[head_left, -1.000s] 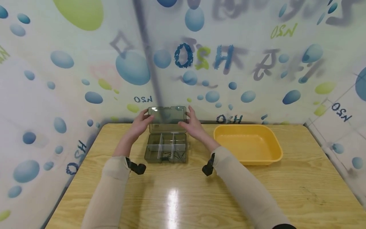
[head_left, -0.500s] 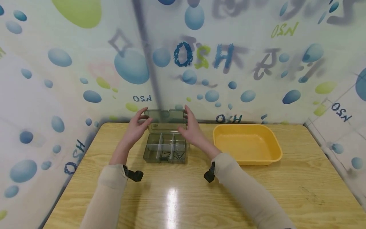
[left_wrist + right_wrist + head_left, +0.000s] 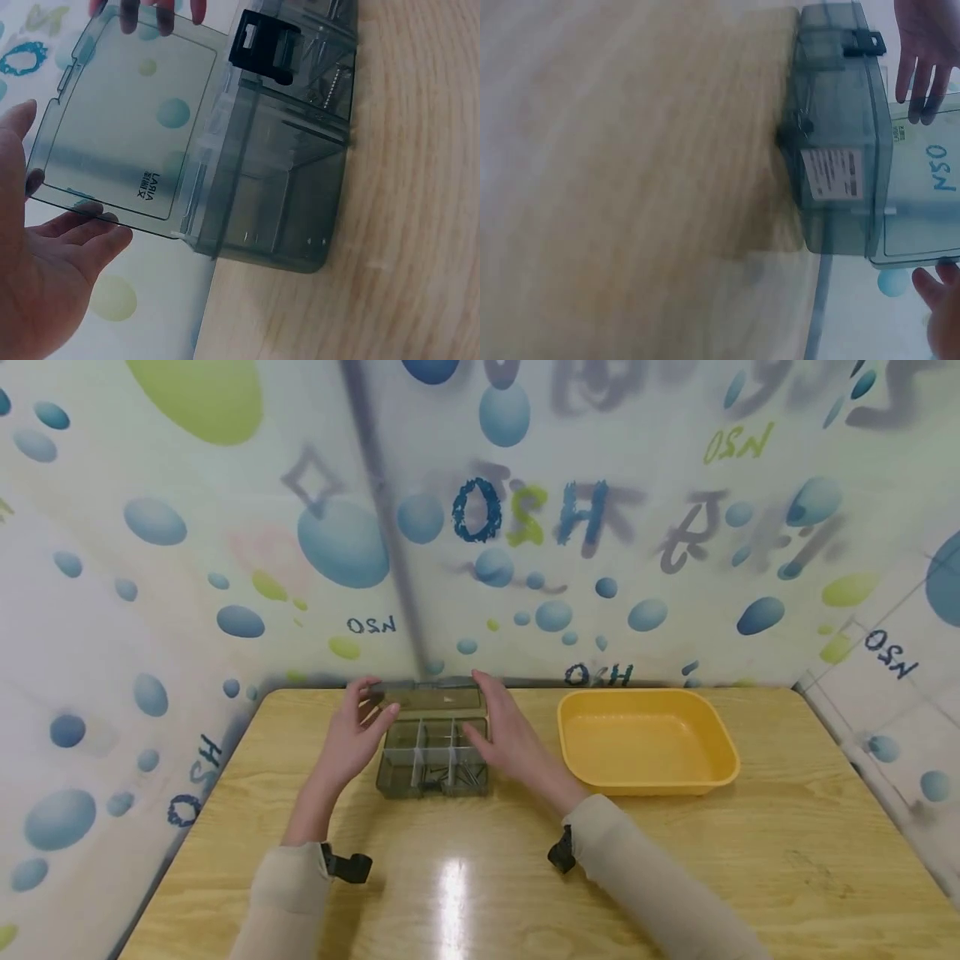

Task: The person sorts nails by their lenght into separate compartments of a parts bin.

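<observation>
A smoky clear plastic compartment box stands on the table, its hinged lid raised and leaning over the rear compartments. Several screws lie in the front compartments. At the lid's left edge is my left hand, thumb spread from the fingers; in the left wrist view some fingertips show through the lid from behind. My right hand touches the opposite edge, its fingers extended and its thumb over the box's right side. A black latch marks the front of the box.
To the right of the box sits a yellow plastic basin. The wooden table meets a patterned wall just behind the box. A printed label is on the underside of the box.
The lid has swung from nearly upright down toward the box, its free edge dropping toward me. Both hands have moved down with it. The basin has stayed put.
</observation>
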`<state>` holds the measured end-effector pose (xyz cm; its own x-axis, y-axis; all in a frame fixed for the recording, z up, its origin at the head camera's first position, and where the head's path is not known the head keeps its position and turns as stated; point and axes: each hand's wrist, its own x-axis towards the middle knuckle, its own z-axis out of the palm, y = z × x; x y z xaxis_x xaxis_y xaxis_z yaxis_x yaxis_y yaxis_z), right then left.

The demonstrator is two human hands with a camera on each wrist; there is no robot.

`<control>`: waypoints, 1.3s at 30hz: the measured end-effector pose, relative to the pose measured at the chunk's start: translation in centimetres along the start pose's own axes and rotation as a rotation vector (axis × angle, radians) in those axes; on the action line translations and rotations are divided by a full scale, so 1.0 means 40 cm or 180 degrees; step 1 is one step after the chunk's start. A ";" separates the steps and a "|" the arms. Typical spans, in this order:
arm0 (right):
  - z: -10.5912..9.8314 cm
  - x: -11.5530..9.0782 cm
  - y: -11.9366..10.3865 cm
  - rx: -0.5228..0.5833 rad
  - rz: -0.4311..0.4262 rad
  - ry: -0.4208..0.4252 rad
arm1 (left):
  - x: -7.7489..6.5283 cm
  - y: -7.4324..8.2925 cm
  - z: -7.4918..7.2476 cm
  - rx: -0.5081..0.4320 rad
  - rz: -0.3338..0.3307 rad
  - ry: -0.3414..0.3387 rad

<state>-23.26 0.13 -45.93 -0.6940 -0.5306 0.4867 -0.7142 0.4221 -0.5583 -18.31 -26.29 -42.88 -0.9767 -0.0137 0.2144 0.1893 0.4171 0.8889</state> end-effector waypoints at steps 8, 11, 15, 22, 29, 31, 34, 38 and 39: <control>0.017 -0.042 -0.017 -0.0128 -0.0197 0.0044 | -0.040 -0.013 0.009 0.0294 0.0213 -0.0089; 0.018 -0.044 -0.020 -0.0104 -0.0228 0.0051 | -0.047 -0.008 0.007 0.0439 0.0183 -0.0113; 0.019 -0.047 -0.024 -0.0028 -0.0148 0.0018 | -0.059 0.001 0.003 0.0453 0.0188 -0.0203; 0.022 -0.063 -0.033 0.0133 -0.0090 -0.0113 | -0.077 -0.022 0.010 0.0298 0.0246 -0.0198; 0.031 -0.069 -0.027 0.0200 -0.0162 -0.0033 | -0.089 -0.042 0.017 0.0298 0.0353 -0.0292; 0.031 -0.070 -0.025 0.0223 -0.0162 -0.0033 | -0.091 -0.045 0.017 0.0319 0.0362 -0.0314; 0.030 -0.072 -0.021 0.0277 -0.0150 -0.0041 | -0.095 -0.044 0.014 0.0308 0.0317 -0.0323; 0.025 -0.077 -0.018 0.0325 -0.0106 -0.0082 | -0.098 -0.040 0.011 0.0321 0.0190 -0.0345; 0.024 -0.079 -0.017 0.0329 -0.0093 -0.0093 | -0.099 -0.039 0.010 0.0353 0.0162 -0.0357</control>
<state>-20.51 0.82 -47.74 -0.6690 -0.5633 0.4849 -0.7199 0.3288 -0.6113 -14.76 -26.52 -45.27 -0.9725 0.1088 0.2059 0.2324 0.5124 0.8267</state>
